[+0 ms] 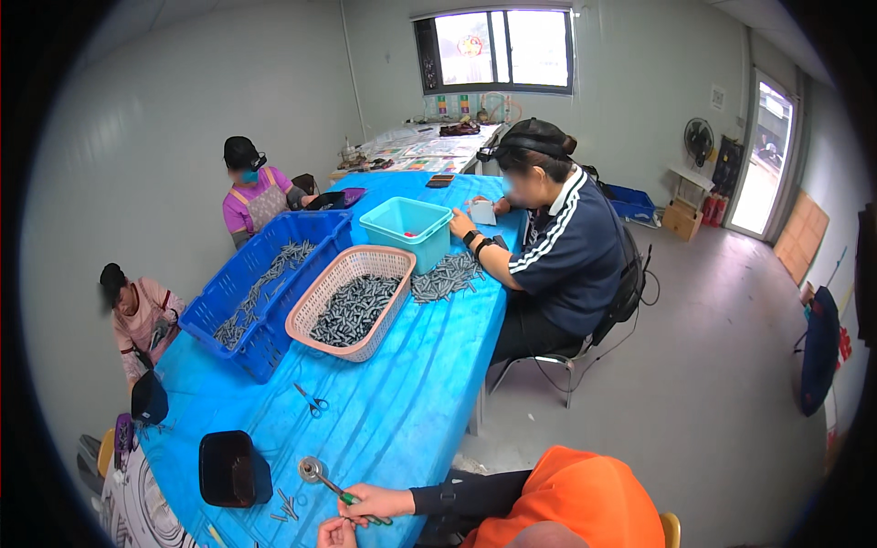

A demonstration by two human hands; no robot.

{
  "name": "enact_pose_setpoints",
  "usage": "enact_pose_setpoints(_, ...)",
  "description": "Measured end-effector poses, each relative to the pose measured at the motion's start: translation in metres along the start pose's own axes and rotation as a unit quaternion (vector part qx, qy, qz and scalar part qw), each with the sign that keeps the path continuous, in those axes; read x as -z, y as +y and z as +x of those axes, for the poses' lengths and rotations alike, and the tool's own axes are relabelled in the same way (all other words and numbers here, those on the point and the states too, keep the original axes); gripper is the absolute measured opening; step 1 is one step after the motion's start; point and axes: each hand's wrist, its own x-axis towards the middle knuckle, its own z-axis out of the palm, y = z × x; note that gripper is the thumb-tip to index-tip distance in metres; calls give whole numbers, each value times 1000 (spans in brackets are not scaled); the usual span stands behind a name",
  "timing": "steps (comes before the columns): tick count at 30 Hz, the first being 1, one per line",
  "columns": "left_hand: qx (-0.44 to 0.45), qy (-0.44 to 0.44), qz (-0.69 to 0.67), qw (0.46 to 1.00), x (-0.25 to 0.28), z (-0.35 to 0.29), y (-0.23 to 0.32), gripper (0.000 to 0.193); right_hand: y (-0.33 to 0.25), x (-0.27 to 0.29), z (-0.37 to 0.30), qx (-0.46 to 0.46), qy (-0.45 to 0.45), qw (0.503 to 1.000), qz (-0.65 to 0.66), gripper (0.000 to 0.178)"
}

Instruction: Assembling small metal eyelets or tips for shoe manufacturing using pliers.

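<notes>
At the bottom edge of the view, the right hand [376, 503] comes in on a dark-sleeved forearm from the lower right, lying low over the near end of the worktop [402, 402], which is covered in blue sheeting. Its fingers are closed around the green handle of a screwdriver [343, 494], whose shaft slants up and left toward a small round metal disc [311, 469] lying on the sheeting. The left hand [336, 533] sits just below and left of the right one, partly cut by the picture's rim; its fingers are curled in, but whether they pinch anything is too small to tell.

A few loose grey metal pieces [287, 507] lie just left of both hands, with a black rectangular bin [233, 468] beyond them. Scissors [311, 400] lie further up the worktop, well apart from the hands, with bare sheeting between. The worktop's right edge runs close past the right hand, and open grey floor lies beyond it.

Farther up stand a pink basket [349, 303] and a blue crate [265, 292], both holding grey metal parts, and a teal tub [407, 231]. Three other people sit along the worktop.
</notes>
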Motion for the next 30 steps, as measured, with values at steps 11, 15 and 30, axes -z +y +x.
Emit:
enact_pose_setpoints(11, -541, -149, 319, 764, 18, 30, -16, 17, 2, 1, 1, 25, 13, 999, -24, 10)
enact_pose_setpoints(15, 68, 25, 78, 994, 1, 3, 11, 18, 5, -2, -3, 33, 18, 999, -5, 12)
enact_pose_setpoints(30, 111, 52, -89, 988, -29, 5, 42, 14, -27, 0, -12, -31, 89, 993, -72, 14)
